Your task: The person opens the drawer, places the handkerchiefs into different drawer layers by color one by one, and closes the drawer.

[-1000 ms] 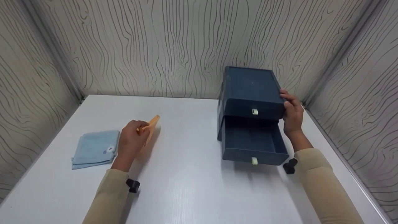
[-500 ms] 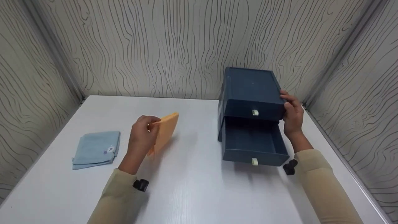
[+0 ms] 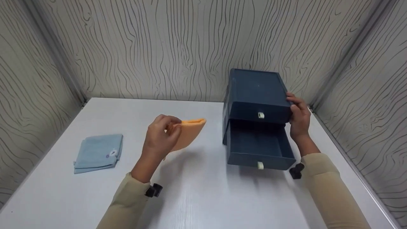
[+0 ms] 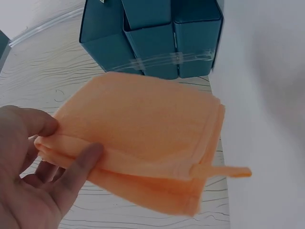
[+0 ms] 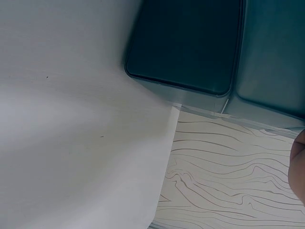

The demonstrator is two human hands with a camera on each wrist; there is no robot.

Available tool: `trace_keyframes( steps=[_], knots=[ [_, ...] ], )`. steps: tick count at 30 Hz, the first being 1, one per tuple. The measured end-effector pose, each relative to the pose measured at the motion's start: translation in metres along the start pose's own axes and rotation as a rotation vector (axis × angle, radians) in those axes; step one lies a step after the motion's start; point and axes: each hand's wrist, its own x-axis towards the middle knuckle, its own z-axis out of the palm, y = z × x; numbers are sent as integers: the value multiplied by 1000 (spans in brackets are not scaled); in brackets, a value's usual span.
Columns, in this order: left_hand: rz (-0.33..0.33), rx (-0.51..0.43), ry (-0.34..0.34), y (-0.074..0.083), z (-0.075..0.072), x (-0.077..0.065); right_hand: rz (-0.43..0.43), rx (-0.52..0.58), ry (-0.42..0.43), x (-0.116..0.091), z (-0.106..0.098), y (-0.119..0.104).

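Observation:
My left hand (image 3: 160,135) pinches a folded orange towel (image 3: 189,135) by one edge and holds it above the table. In the left wrist view the towel (image 4: 143,124) hangs in layers, with a small loop (image 4: 221,171) sticking out at its side. On the right stands a dark blue drawer unit (image 3: 259,87). Its lower drawer (image 3: 254,143) is pulled out and looks bare inside, while the upper one is closed. My right hand (image 3: 299,117) rests against the unit's right side, fingertips over the top edge. Only a bit of that hand (image 5: 298,167) shows in the right wrist view.
A folded light blue towel (image 3: 98,152) lies on the left of the white table (image 3: 197,197). Wood-grain patterned panels (image 3: 165,47) enclose the back and both sides. The pulled-out drawer juts toward the front, with a pale tab (image 3: 260,165) on its face.
My left hand has carried the orange towel rightward, from beside the blue towel toward the drawer unit, and the towel has turned to show more of its face. My right hand stays put.

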Motion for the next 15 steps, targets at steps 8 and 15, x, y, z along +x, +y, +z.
trace_keyframes(
  steps=[8,15],
  knots=[
    [125,-22,43,10,11,-3,8,16,-1,0,-1,1],
    [220,-113,45,21,23,-7,32,13,5,0,0,0]
  ],
)
